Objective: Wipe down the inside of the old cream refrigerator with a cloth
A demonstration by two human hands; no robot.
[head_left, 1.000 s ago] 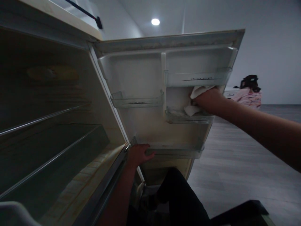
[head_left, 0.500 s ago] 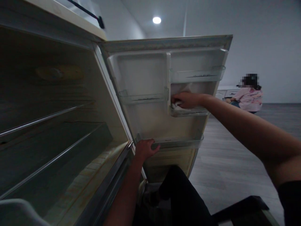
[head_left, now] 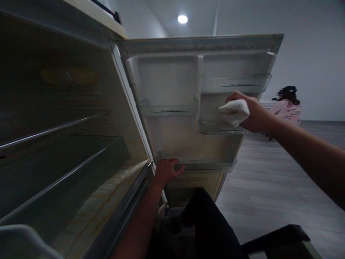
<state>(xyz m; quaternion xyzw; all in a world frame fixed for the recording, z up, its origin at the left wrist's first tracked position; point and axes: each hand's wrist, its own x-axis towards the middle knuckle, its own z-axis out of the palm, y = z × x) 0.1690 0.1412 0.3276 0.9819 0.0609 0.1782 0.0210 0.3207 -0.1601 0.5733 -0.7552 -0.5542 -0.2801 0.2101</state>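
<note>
An open fridge door (head_left: 172, 136) faces me, with clear plastic shelves on its inside. My right hand (head_left: 252, 113) is closed around a folded white cloth (head_left: 234, 110), held just in front of the middle right door shelf (head_left: 215, 128). My left hand (head_left: 166, 170) grips the left end of the bottom door shelf (head_left: 207, 165), fingers curled over its rim. The upper right shelf (head_left: 234, 84) and the left shelf (head_left: 168, 108) hold nothing I can see.
The dim fridge interior (head_left: 61, 144) with wire racks fills the left. My dark-trousered leg (head_left: 207, 226) is below the door. Another person in a pink top (head_left: 287, 108) sits at the far right on a grey wood floor (head_left: 269, 190). A dark chair edge (head_left: 275, 241) is at bottom right.
My right hand has drawn back out of the middle right shelf compartment toward the right, bringing the cloth into full view. My left hand has stayed on the bottom shelf.
</note>
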